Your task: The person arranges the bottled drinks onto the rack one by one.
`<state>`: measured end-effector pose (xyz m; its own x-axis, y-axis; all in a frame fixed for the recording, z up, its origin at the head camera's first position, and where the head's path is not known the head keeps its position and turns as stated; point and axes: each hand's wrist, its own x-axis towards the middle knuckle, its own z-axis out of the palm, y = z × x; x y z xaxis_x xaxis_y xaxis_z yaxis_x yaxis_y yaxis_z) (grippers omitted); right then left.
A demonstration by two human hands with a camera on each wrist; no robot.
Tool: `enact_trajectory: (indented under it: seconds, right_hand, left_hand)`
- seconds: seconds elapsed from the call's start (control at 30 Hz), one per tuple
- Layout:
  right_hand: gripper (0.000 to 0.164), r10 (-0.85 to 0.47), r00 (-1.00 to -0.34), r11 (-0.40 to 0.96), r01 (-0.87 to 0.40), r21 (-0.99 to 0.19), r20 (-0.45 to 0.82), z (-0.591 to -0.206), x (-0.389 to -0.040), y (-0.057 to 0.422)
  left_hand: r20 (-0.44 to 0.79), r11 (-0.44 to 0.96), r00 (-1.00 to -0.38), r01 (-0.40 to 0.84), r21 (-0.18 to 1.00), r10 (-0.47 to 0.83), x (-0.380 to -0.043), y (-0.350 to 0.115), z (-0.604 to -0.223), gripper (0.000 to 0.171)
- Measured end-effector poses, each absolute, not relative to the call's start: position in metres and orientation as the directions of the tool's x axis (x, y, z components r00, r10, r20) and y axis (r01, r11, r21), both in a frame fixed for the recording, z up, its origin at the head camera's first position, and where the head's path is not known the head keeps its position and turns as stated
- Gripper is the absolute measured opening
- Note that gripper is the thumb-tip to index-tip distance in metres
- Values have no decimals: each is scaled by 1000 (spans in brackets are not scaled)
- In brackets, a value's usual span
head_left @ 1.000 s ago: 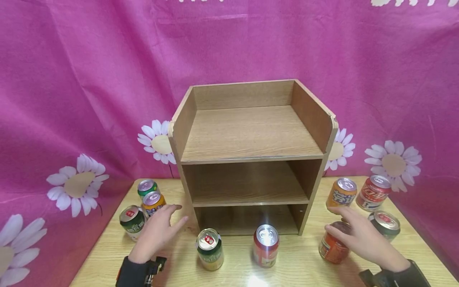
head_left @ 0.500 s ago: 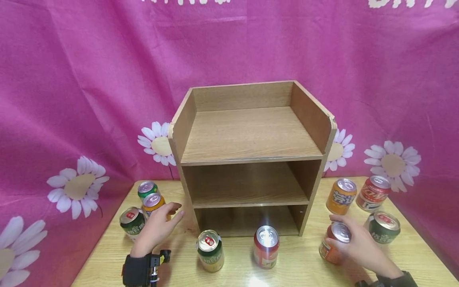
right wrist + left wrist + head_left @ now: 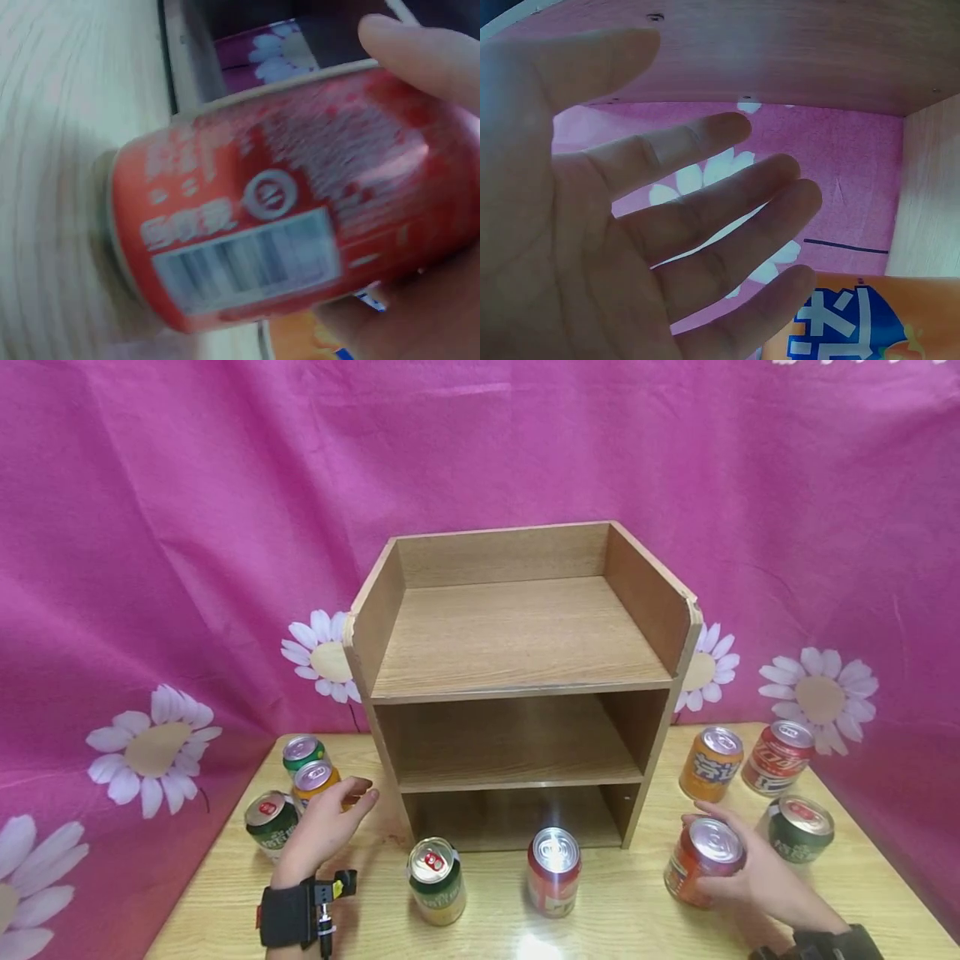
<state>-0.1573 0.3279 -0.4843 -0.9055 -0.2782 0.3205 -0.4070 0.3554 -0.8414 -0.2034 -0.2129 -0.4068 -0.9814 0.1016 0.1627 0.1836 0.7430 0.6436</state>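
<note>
My right hand (image 3: pixel 767 875) grips a red soda can (image 3: pixel 693 872), its thumb and fingers on opposite sides of the upper part. Close up in the right wrist view, this can (image 3: pixel 300 202) shows a barcode; whether its base touches the table cannot be told. My left hand (image 3: pixel 324 828) hovers beside an orange soda can (image 3: pixel 311 781), holding nothing. The left wrist view shows the same hand (image 3: pixel 667 217) with fingers spread, the little finger overlapping the orange can (image 3: pixel 922 315); contact is unclear. A dark green can (image 3: pixel 272 827) stands left of that hand, and a green can (image 3: pixel 298 750) stands behind.
A wooden shelf unit (image 3: pixel 517 689) stands mid-table before a pink curtain (image 3: pixel 480 443). In front of it are a green-and-gold can (image 3: pixel 437 885) and a red can (image 3: pixel 553 877). At right stand an orange can (image 3: pixel 711 768), a red can (image 3: pixel 778 760) and a dark green can (image 3: pixel 799 835).
My right hand has come down to the red can and closed around it, and the can now leans slightly. My left hand has stayed almost in place, its fingers slightly more relaxed.
</note>
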Motion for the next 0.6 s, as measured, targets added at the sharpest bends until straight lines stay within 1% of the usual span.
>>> enact_trajectory:
  seconds: [0.1,0.27,0.37,0.5,0.6]
  right_hand:
    - [94,-319,-897,297,-400,-867,305,-491,-161,333]
    - [93,-369,-872,261,-429,-865,321,-499,-168,338]
    - [83,-347,-887,338,-422,-841,305,-500,-169,338]
    - [68,-266,-913,498,-406,-766,310,-498,-167,331]
    - [68,-222,-917,549,-398,-735,331,-494,-165,325]
  left_hand:
    - [155,738,-981,188,648,114,-205,-213,-408,32]
    - [147,737,-981,190,649,124,-206,-215,-406,34]
    - [150,739,-981,190,646,122,-206,-216,-405,34]
    - [142,737,-983,181,651,116,-205,-216,-406,33]
    - [114,733,-987,159,662,111,-205,-214,-410,34]
